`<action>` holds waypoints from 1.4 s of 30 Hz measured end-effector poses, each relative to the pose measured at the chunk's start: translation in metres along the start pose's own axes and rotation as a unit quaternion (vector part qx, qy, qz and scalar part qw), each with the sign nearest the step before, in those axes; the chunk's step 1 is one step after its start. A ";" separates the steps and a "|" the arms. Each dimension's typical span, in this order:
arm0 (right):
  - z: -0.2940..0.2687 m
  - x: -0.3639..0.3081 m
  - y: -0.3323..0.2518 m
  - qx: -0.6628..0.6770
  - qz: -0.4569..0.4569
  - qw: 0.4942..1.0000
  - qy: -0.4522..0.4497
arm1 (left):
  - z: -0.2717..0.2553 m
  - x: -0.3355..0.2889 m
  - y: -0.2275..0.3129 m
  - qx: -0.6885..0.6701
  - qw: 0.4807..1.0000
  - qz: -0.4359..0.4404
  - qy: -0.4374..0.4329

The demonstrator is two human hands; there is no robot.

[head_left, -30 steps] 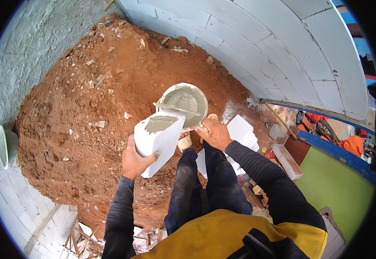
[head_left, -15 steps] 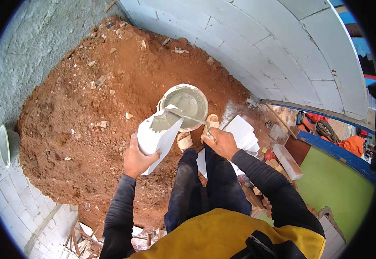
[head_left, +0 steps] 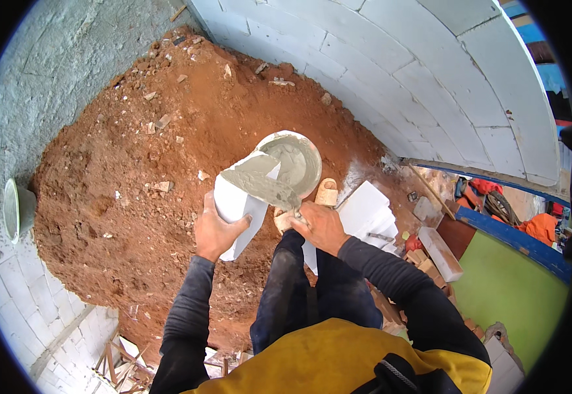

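My left hand (head_left: 217,228) grips a white block (head_left: 231,201) by its lower end, tilted beside the bucket. Wet grey mortar covers part of the block's upper face. In my right hand (head_left: 323,226) is the handle of a trowel (head_left: 269,188); its blade is coated with mortar and lies flat over the block's upper end. Behind the block and trowel stands a round bucket (head_left: 313,157) holding grey mortar. Fingers of the left hand wrap the block's side, with the thumb on the near face.
A heap of red soil (head_left: 121,164) with rubble fills the left and middle. White blocks (head_left: 366,209) lie right of my sandals (head_left: 326,192). A block wall (head_left: 391,72) rises behind, and another bucket (head_left: 18,211) is tipped at the far left. A blue beam (head_left: 516,243) crosses at right.
My right hand has moved left and a little nearer, turning the trowel from edge-on to show its broad mortar-covered face across the block. The block remains in my left hand.
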State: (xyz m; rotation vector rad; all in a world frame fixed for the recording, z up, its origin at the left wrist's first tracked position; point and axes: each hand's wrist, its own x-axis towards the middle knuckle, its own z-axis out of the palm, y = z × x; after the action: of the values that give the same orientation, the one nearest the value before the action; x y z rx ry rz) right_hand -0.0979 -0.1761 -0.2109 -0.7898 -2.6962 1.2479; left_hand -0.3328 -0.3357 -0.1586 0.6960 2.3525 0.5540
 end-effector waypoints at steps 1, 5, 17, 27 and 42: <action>0.004 -0.008 0.002 -0.013 -0.009 1.000 0.021 | 0.000 0.000 -0.002 -0.005 1.000 -0.003 0.005; -0.005 -0.059 0.035 -0.052 0.031 0.998 -0.034 | -0.001 0.003 -0.015 -0.011 0.999 -0.021 0.035; 0.050 0.026 0.119 0.024 0.295 0.941 -0.167 | -0.040 0.004 -0.034 -0.300 0.954 -0.006 -0.015; -0.112 -0.077 -0.019 0.670 0.175 0.722 0.002 | -0.028 0.017 0.124 -0.367 0.893 0.055 -0.254; -0.303 -0.168 0.047 0.772 0.021 0.467 0.431 | 0.085 -0.037 0.463 -0.339 0.827 0.302 -0.332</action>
State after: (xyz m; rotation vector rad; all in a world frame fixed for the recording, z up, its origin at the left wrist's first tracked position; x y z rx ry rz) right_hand 0.1488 -0.0203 -0.0173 -0.6706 -0.1773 1.7649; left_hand -0.0946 0.0188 0.0439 1.0569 1.1310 1.1249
